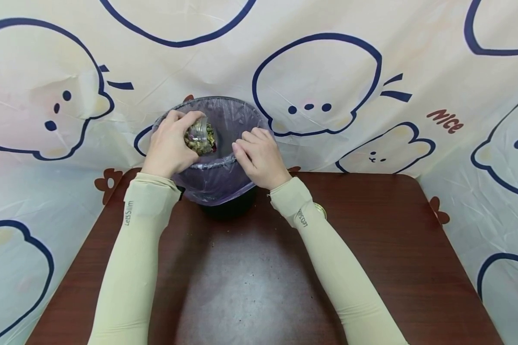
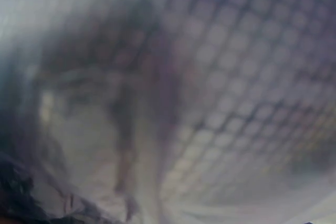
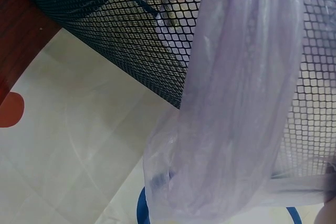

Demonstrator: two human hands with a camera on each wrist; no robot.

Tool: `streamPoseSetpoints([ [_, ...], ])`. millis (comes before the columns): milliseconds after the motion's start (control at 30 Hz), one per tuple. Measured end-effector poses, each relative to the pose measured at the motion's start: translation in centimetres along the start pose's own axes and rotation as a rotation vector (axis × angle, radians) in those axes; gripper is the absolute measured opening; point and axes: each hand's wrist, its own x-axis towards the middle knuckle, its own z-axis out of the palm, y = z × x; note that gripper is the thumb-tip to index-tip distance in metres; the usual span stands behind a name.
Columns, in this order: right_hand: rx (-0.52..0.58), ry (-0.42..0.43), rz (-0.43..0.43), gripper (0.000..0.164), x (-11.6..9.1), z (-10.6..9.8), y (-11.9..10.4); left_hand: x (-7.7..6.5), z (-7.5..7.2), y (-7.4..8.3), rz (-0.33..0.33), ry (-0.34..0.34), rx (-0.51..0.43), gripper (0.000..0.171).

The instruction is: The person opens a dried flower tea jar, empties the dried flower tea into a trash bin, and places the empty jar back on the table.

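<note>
In the head view my left hand (image 1: 168, 143) grips a clear jar (image 1: 202, 136) filled with dried greenish flower bits. The jar is tipped on its side, its mouth pointing right into a mesh trash bin (image 1: 229, 211). A thin purple bag (image 1: 216, 184) lines the bin and folds down over its rim. My right hand (image 1: 261, 158) pinches the lined rim at the near right, its fingers curled. From the right wrist, the bag (image 3: 236, 93) hangs over the dark mesh wall (image 3: 126, 40). Blurred mesh (image 2: 236, 61) fills much of the left wrist view, where neither hand nor jar can be made out.
The bin stands near the back of a dark brown table (image 1: 371, 230), close to a cartoon-printed curtain (image 1: 311, 81). A gold-rimmed round object (image 1: 321, 210) shows partly behind my right forearm. Small crumbs (image 1: 213, 245) dot the tabletop.
</note>
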Motion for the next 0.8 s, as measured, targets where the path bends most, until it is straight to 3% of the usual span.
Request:
streamPoseSetpoints([
  [800,0.001,-0.011,0.009,0.04,0.03,-0.2,-0.19,-0.09,-0.01,0.21,-0.012,0.008,-0.008,0.09],
])
